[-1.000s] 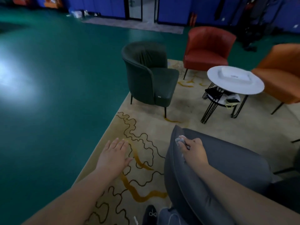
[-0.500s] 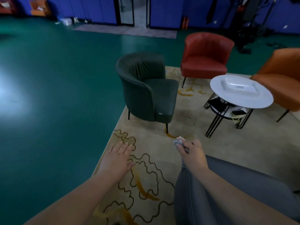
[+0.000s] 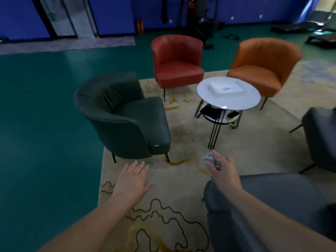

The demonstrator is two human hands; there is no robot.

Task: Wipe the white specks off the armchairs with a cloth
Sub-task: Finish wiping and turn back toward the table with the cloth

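Your right hand (image 3: 222,171) grips the bunched cloth (image 3: 211,160) above the grey armchair (image 3: 272,200); your left hand (image 3: 133,179) hovers flat, fingers relaxed, over the rug (image 3: 181,182) near the green armchair (image 3: 123,115).

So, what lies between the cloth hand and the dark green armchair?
In the head view, only bare patterned rug lies between the right hand and the dark green armchair.

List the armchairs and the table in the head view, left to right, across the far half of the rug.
dark green armchair → red armchair → round white table → orange armchair
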